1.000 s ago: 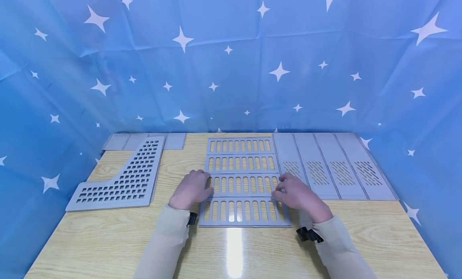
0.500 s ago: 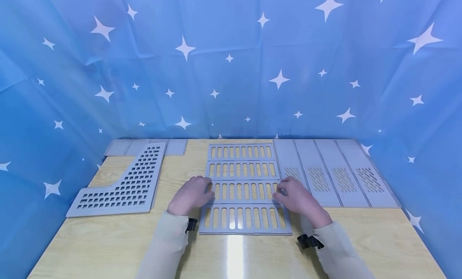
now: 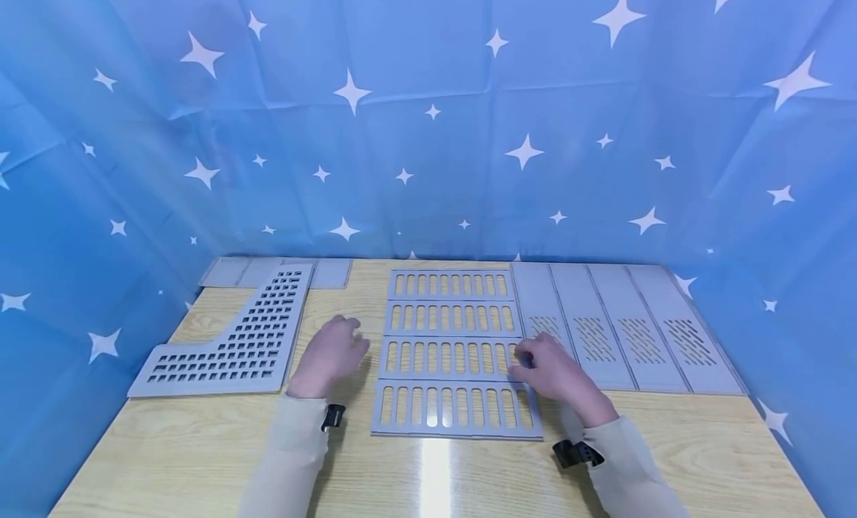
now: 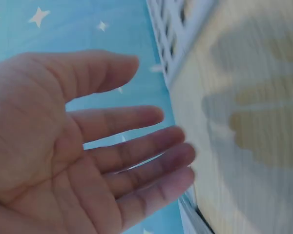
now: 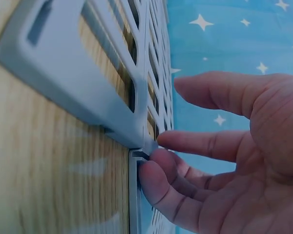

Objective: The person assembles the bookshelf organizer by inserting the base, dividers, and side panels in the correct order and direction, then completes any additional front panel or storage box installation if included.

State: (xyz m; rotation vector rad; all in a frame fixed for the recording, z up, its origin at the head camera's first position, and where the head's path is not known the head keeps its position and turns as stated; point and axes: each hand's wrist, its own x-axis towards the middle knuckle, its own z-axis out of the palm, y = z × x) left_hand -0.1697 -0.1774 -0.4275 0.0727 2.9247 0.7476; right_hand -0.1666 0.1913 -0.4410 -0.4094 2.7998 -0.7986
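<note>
Several grey slotted panels lie in a stack of rows at the middle of the table, the front panel [image 3: 462, 432] nearest me. To their left, my left hand [image 3: 329, 356] hovers over the wood, apart from the panels; the left wrist view shows its palm and loosely spread fingers [image 4: 132, 148] holding nothing. My right hand [image 3: 557, 371] is at the right edge of the two nearer rows. In the right wrist view, its lower fingertips [image 5: 154, 178] are right at the seam between the slotted panel [image 5: 63, 63] and the neighbouring one, while the thumb [image 5: 210, 90] stands apart.
On the right, several plain panels [image 3: 569, 295] with diagonal slits lie side by side against the slotted rows. An L-shaped panel [image 3: 201, 387] with square holes lies at the left, overlapping small panels [image 3: 332, 274] at the back. A blue star-printed curtain [image 3: 428, 146] hangs behind.
My left hand has come off the left edge of the slotted panels and moved left. The right hand stays at the right edge. The head view has tilted up slightly.
</note>
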